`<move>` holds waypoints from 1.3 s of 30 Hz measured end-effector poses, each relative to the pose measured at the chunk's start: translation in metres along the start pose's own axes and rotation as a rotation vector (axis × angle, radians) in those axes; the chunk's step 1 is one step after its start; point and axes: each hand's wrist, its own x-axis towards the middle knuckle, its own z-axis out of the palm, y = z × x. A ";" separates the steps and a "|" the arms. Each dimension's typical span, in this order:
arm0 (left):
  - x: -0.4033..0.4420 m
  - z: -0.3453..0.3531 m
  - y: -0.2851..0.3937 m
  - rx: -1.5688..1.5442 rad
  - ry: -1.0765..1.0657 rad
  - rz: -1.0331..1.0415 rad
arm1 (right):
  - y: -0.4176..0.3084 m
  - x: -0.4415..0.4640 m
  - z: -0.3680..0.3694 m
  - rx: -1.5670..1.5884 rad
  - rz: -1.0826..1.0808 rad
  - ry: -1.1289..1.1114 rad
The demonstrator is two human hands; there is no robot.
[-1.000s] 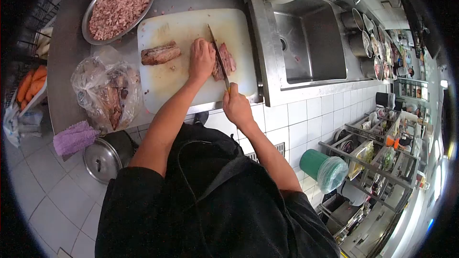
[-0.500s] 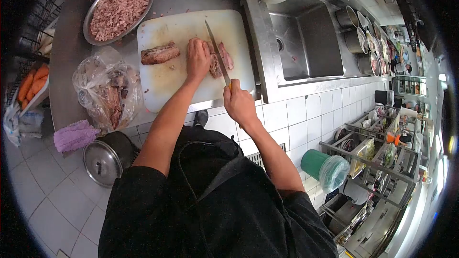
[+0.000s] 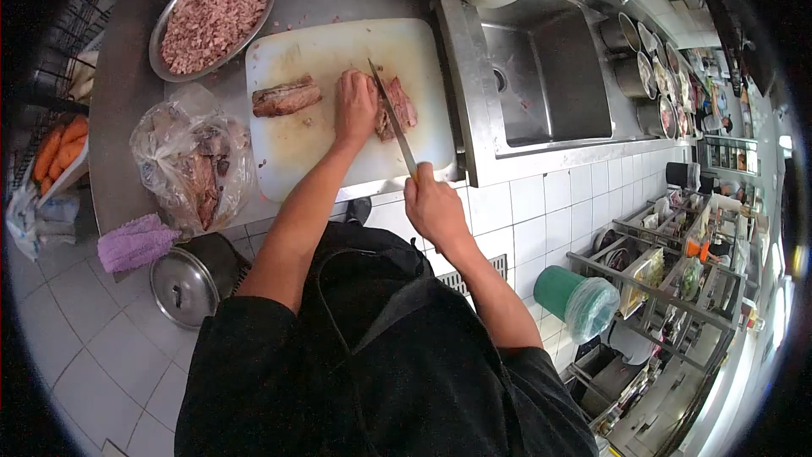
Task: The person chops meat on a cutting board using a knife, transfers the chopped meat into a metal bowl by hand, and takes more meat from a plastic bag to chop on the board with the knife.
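Observation:
My right hand (image 3: 434, 205) is wrapped round the handle of a long knife (image 3: 396, 123), whose blade lies across a piece of meat (image 3: 385, 124) on the white cutting board (image 3: 279, 152). Just left of the blade, my left hand (image 3: 356, 110) presses on the meat with its fingers bent together. Sliced meat (image 3: 404, 106) lies to the right of the blade. A thicker brown chunk of meat (image 3: 287, 96) rests at the board's left side, apart from both hands.
A metal bowl of diced meat (image 3: 211, 24) stands at the upper left, above a plastic bag of meat (image 3: 199, 173). Near the counter's corner lies a purple cloth (image 3: 137, 242). The sink (image 3: 550, 76) is right of the board. A lidded pot (image 3: 183, 286) stands below the counter.
The knife and my right hand have drawn back toward my body, down in the view. My left hand stays on the meat. The camera view has shifted slightly.

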 end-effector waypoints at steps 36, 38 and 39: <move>0.001 0.001 -0.001 -0.030 -0.062 0.022 | 0.002 0.043 0.017 0.098 0.066 -0.150; 0.003 -0.001 0.000 -0.038 -0.049 0.027 | 0.001 0.017 0.005 0.096 0.104 -0.198; 0.003 -0.001 0.002 -0.042 -0.044 0.024 | 0.001 0.006 0.001 0.096 0.119 -0.213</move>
